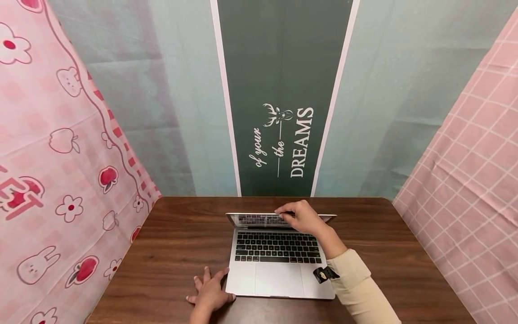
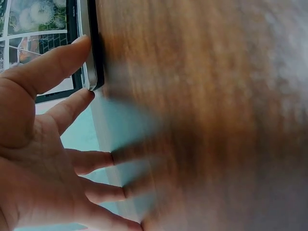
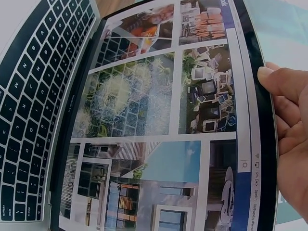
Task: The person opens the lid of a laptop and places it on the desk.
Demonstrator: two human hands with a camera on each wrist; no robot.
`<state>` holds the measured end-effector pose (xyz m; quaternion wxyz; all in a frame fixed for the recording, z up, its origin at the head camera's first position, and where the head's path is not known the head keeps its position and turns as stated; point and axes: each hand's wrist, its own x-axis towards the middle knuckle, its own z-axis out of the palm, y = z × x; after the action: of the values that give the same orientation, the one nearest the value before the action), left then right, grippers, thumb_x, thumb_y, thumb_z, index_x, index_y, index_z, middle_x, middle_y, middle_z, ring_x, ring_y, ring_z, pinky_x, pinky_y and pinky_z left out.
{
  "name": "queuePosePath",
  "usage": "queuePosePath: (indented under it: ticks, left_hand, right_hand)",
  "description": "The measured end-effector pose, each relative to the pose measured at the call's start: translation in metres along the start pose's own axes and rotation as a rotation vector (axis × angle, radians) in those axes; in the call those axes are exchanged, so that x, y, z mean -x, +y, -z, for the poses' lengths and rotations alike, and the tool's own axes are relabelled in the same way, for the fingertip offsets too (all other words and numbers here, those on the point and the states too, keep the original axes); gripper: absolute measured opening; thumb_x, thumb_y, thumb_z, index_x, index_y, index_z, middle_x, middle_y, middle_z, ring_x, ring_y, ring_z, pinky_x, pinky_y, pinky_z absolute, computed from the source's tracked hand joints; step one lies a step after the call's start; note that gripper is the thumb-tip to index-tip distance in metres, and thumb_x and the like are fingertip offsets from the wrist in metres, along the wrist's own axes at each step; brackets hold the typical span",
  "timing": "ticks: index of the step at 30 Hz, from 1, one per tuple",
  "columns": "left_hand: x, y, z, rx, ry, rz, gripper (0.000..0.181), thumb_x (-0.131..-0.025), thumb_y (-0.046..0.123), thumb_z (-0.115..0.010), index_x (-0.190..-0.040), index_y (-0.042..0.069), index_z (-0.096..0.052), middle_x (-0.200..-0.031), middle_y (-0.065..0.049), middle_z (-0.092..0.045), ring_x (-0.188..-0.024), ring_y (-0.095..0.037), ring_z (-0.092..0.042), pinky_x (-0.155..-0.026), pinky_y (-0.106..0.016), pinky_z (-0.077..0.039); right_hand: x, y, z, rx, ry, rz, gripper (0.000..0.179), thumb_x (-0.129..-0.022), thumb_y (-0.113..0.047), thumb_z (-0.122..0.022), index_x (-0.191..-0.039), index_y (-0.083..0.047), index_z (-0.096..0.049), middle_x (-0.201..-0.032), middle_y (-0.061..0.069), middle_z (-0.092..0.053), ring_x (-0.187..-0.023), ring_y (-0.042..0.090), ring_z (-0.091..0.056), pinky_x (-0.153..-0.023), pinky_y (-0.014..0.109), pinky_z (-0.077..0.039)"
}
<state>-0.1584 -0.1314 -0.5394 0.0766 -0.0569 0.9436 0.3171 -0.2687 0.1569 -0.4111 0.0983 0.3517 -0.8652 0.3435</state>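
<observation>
A silver laptop point(image 1: 279, 278) with black keys sits on the wooden table, its lid raised. Photos fill the lit screen point(image 3: 130, 106) in the right wrist view. My right hand point(image 1: 301, 217) pinches the top edge of the lid, the thumb on the screen side and the fingers behind, as the right wrist view shows. Beside the base's front left corner, my left hand point(image 1: 210, 290) rests with its fingers spread on the table. In the left wrist view the left thumb point(image 2: 72, 55) and index finger touch the laptop's side edge.
The brown wooden table point(image 1: 170, 252) reaches back to a green and teal curtain point(image 1: 283, 67) with white lettering. Pink patterned cloth point(image 1: 60, 171) hangs on the left, and pink checked cloth point(image 1: 477, 157) on the right. A dark band point(image 1: 325, 274) circles the right wrist.
</observation>
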Motion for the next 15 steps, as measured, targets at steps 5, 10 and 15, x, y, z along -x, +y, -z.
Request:
queuePosePath:
  ticks: [5,10,15]
  left_hand:
    - [0.0,0.002,0.002,-0.028,-0.002,0.004,0.073,-0.052,0.02,-0.087,-0.121,0.017,-0.061,-0.139,-0.037,-0.023,-0.121,-0.066,-0.008,-0.072,-0.084,-0.003]
    - [0.0,0.001,0.002,-0.033,0.005,-0.003,0.072,-0.052,0.019,-0.086,-0.12,0.018,-0.061,-0.139,-0.036,-0.024,-0.12,-0.067,-0.009,-0.072,-0.085,-0.004]
    - [0.0,0.001,0.001,-0.034,0.015,-0.01,0.073,-0.051,0.019,-0.086,-0.119,0.019,-0.062,-0.138,-0.036,-0.025,-0.12,-0.067,-0.01,-0.071,-0.085,-0.005]
  right_hand:
    - [-0.006,0.005,0.001,0.02,0.026,0.028,0.018,-0.084,0.006,-0.06,-0.097,-0.001,-0.071,-0.086,0.008,-0.069,-0.042,-0.002,-0.032,-0.041,0.021,-0.034]
    - [-0.011,0.009,0.003,0.066,0.051,0.041,0.019,-0.084,0.006,-0.06,-0.096,-0.003,-0.072,-0.087,0.007,-0.07,-0.042,-0.002,-0.033,-0.043,0.021,-0.037]
    - [-0.011,0.01,0.006,0.107,0.044,0.01,0.019,-0.085,0.004,-0.06,-0.097,-0.004,-0.072,-0.088,0.006,-0.07,-0.042,-0.001,-0.034,-0.045,0.023,-0.038]
